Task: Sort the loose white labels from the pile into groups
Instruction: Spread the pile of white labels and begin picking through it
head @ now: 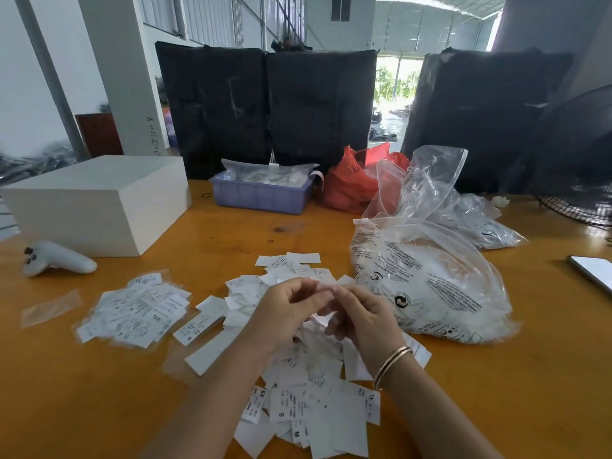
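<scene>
A big pile of loose white labels [311,402] spreads over the middle of the orange table [99,409], reaching toward its near edge. To the left lies a separate group of labels [139,311], some in clear sleeves. My left hand [284,313] and my right hand [361,319] meet above the pile's centre. Their fingertips pinch one small label [326,291] between them; it is blurred and partly hidden by the fingers. A bangle circles my right wrist.
A clear printed plastic bag [427,283] full of white labels lies right of the pile, with more bags behind. A white box [99,200], a white controller [56,258], a purple tray [261,193], a red bag [354,180] and a phone [592,270] also sit on the table.
</scene>
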### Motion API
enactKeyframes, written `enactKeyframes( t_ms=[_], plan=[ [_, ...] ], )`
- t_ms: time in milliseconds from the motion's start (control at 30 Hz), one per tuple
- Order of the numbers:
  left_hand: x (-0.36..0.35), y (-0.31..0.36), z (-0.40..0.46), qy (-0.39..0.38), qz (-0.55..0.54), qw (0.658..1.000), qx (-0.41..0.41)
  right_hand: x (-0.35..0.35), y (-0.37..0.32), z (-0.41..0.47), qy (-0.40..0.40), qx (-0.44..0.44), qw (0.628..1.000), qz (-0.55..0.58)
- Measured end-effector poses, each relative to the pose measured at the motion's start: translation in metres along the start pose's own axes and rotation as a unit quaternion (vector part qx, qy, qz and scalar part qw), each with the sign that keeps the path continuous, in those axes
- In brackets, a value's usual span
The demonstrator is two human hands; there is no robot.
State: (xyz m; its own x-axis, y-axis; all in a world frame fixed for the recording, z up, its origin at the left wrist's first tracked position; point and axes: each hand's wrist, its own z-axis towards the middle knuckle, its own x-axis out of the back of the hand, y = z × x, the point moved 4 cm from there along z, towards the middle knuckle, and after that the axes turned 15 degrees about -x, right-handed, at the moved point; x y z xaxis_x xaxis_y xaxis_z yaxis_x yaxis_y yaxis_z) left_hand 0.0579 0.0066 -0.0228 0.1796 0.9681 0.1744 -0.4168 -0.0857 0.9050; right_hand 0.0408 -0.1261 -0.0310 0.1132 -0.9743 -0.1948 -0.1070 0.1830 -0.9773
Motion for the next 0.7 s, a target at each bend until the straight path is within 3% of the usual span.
enactKeyframes(
  t_ms=[100, 200, 233, 300, 400, 500, 600, 700],
  plan=[
    [0.003, -0.003, 0.001, 0.038, -0.016, 0.999, 0.009, -0.001, 0.002, 0.002, -0.026, -0.009, 0.999, 0.029],
    [0.01, -0.005, 0.002, 0.098, -0.047, 0.993, 0.036, 0.003, 0.004, 0.004, 0.002, -0.021, 0.999, 0.045],
    [0.014, -0.007, 0.002, 0.127, -0.074, 0.988, 0.046, 0.004, 0.004, 0.004, 0.024, -0.018, 0.999, 0.019],
    [0.025, -0.01, 0.003, 0.184, -0.133, 0.972, 0.061, 0.007, 0.005, 0.005, 0.11, 0.021, 0.983, -0.149],
    [0.043, -0.012, 0.004, 0.248, -0.208, 0.944, 0.069, -0.002, 0.005, 0.008, 0.18, 0.107, 0.862, -0.462],
    [0.052, -0.014, 0.005, 0.28, -0.255, 0.923, 0.07, -0.02, 0.01, 0.013, 0.172, 0.13, 0.764, -0.608],
    [0.051, -0.016, 0.006, 0.273, -0.26, 0.923, 0.073, -0.029, 0.012, 0.016, 0.167, 0.128, 0.709, -0.673],
    [0.049, -0.015, 0.006, 0.263, -0.25, 0.929, 0.075, -0.03, 0.012, 0.014, 0.167, 0.14, 0.684, -0.696]
  ],
)
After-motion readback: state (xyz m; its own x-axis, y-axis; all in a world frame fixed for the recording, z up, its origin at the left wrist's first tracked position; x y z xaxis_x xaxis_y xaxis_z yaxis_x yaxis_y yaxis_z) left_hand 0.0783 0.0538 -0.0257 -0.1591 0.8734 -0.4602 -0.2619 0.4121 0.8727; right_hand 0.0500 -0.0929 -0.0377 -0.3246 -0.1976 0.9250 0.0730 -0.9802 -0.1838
